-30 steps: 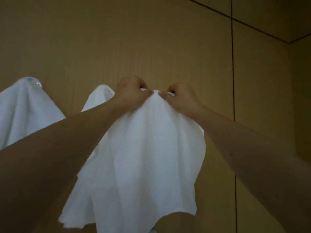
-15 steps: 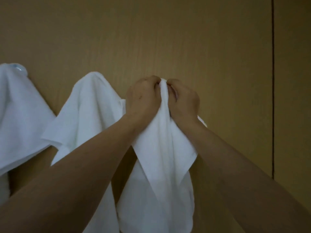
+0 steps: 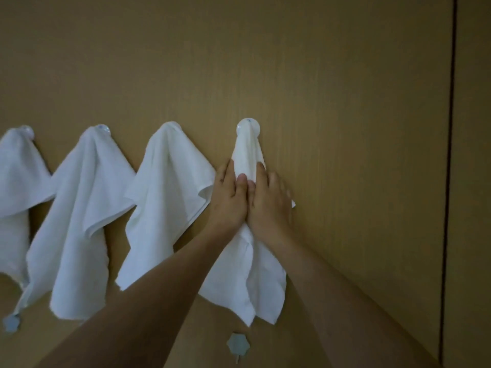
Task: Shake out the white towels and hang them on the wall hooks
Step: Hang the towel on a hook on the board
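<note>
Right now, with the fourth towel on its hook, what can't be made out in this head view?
- Fourth towel's middle: covered by left hand and right hand.
- Whether either grip pinches cloth: unclear.
- Leftmost towel: cut by frame edge.
- Third hook: hidden under its towel.
- Lower hook: small, dim.

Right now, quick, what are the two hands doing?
Left hand: open, fingers flat against the rightmost towel.
Right hand: open, pressing flat on the same towel.
</note>
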